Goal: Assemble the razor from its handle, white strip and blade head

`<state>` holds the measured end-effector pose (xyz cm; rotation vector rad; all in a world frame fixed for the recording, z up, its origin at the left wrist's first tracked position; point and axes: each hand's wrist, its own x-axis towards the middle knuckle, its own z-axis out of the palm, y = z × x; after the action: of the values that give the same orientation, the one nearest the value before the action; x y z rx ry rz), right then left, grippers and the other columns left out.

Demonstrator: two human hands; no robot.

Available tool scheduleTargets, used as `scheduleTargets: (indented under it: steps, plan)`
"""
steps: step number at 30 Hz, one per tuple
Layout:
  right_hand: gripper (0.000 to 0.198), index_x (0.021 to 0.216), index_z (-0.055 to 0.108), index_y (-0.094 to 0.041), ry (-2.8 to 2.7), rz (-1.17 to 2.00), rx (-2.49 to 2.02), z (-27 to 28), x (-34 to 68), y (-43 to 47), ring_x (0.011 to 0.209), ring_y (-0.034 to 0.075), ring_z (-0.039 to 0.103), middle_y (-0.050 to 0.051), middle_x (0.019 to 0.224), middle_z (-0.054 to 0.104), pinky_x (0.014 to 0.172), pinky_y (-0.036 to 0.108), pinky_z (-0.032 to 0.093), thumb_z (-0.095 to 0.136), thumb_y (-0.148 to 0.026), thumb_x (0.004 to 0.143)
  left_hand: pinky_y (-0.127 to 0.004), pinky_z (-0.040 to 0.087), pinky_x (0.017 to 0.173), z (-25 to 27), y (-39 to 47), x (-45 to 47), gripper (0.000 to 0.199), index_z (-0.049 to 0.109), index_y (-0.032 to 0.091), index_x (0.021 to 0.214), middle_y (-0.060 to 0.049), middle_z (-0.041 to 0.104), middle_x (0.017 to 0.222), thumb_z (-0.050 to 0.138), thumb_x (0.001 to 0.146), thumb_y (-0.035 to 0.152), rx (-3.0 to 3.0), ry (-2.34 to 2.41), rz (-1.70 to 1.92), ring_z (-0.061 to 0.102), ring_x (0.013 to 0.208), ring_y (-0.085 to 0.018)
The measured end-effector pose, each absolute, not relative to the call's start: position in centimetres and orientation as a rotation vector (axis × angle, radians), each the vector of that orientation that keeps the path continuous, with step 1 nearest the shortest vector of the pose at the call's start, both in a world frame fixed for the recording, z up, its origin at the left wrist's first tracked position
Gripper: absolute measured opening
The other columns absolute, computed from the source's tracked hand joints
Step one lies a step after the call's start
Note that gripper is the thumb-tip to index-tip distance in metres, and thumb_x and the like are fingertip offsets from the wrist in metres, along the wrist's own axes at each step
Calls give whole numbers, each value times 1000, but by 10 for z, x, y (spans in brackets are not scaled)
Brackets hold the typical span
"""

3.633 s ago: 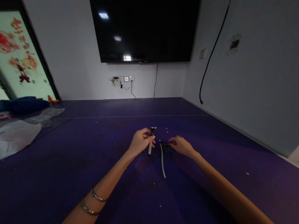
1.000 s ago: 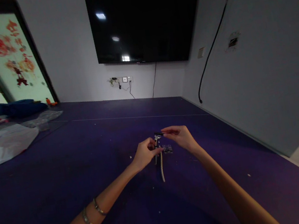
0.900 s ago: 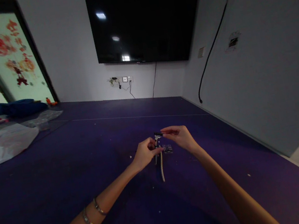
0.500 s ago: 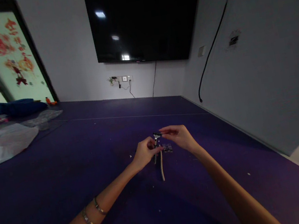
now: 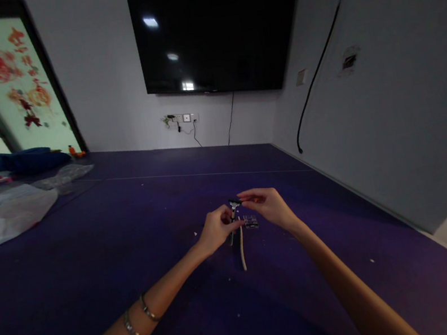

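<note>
My left hand (image 5: pixel 217 227) is closed around the handle of a small razor (image 5: pixel 233 207), with its silver neck and dark head pointing up and away. The lower handle shows below my left fingers. At the razor's dark head (image 5: pixel 235 200), the thumb and fingers of my right hand (image 5: pixel 270 205) pinch its right end. Just right of my left thumb lies a small clear-and-dark plastic case (image 5: pixel 251 221). A thin, pale stick-like piece (image 5: pixel 242 250) extends toward me from beneath my left thumb; whether the thumb touches it, I cannot tell.
Around my hands spreads a dark purple surface (image 5: pixel 140 284) with small white specks. Clear plastic sheeting (image 5: pixel 12 211) and a blue bundle (image 5: pixel 29 160) lie at far left. A television (image 5: pixel 218 31) hangs on the back wall; a black cable (image 5: pixel 317 63) dangles at right.
</note>
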<state>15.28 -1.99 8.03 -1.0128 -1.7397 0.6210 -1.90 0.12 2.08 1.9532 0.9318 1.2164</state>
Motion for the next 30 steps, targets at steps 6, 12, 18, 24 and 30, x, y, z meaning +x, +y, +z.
scheduleTargets:
  steps: [6,12,18,24,30]
  plan:
    - [21,90,70,-20,-1752,599,-1016,80,153,-20,79,19,65,6,86,71,72,32,49,63,-20,70,-21,29,49,22,0,-19,37,45,17,64,7,42,56,70,63,44,1975,943,1226,38,52,-8]
    - [21,90,70,-19,-1745,613,-1009,80,153,-20,79,18,65,6,86,71,73,33,49,63,-21,70,-21,29,50,25,-4,-19,35,45,17,64,7,41,55,70,65,42,1963,936,1211,37,52,-8]
    - [21,90,70,-18,-1745,612,-1002,79,153,-20,79,19,64,7,86,71,73,33,49,63,-20,70,-22,28,51,29,-6,-18,36,44,17,62,7,40,54,70,64,41,1952,951,1213,36,51,-8]
    - [19,88,69,-19,-1759,603,-996,79,152,-20,79,18,64,6,85,70,74,32,48,63,-21,71,-21,30,50,26,-4,-18,35,45,17,62,6,43,55,70,65,41,1942,932,1221,40,51,-8]
    - [23,94,64,-20,-1809,594,-943,78,152,-20,80,15,63,4,85,67,77,31,48,62,-18,72,-22,34,50,20,-1,-17,34,49,16,64,5,48,57,71,64,42,1925,903,1204,46,52,-9]
